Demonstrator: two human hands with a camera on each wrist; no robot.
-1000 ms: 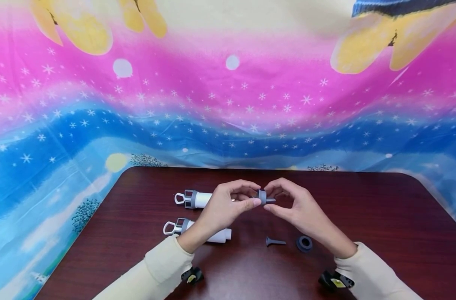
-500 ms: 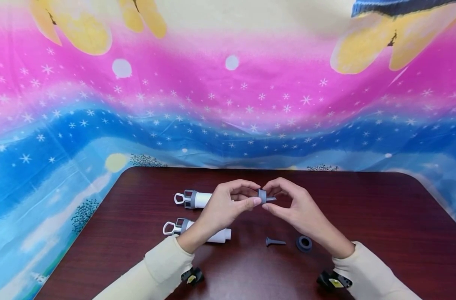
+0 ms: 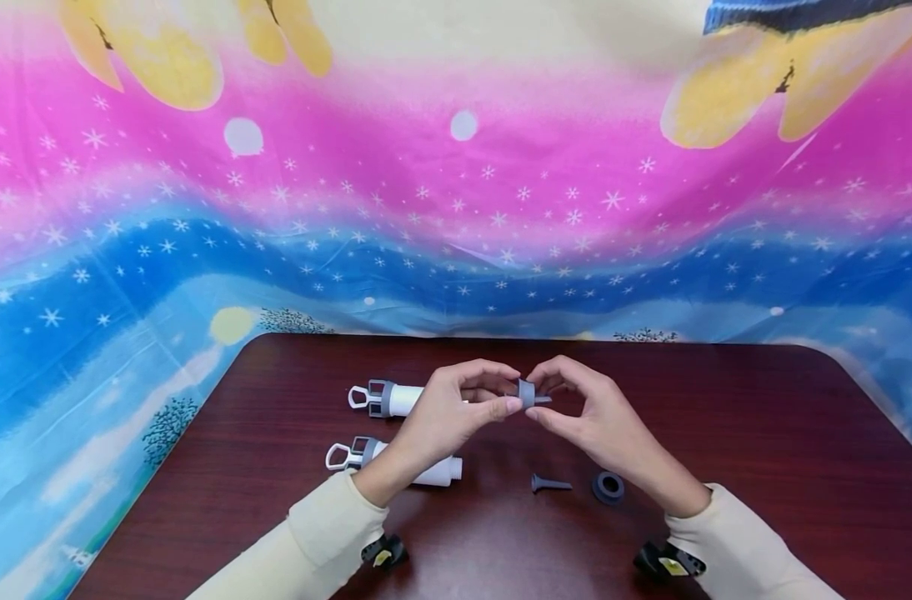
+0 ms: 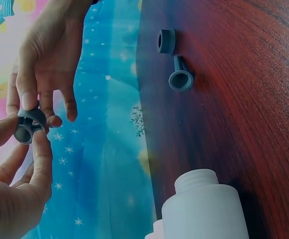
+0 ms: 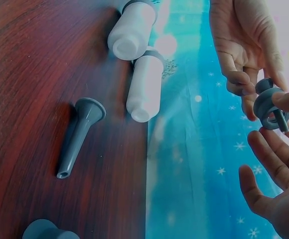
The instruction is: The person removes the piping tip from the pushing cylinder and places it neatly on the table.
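Both hands meet over the table. My left hand [image 3: 444, 412] pinches a small dark grey nozzle with a flared end [image 4: 23, 133]. My right hand [image 3: 594, 412] holds a grey ring-shaped cap [image 5: 270, 107] by thumb and fingers, and the nozzle's thin tube [image 5: 281, 121] passes through the ring. In the left wrist view the flared end faces the camera, just beside the ring. A second grey nozzle [image 3: 551, 483] lies on the table below the hands, with another ring cap [image 3: 609, 487] to its right.
Two white bottles with grey collars and loop handles lie on their sides at left: a rear bottle [image 3: 406, 400] and a front bottle [image 3: 435, 473], partly hidden by the left hand and forearm. A patterned cloth [image 3: 456, 208] hangs behind the dark wooden table [image 3: 764, 433].
Both hands stay in nearly the same place. The ring cap and nozzle shift only very slightly between the fingers; the things on the table have not moved.
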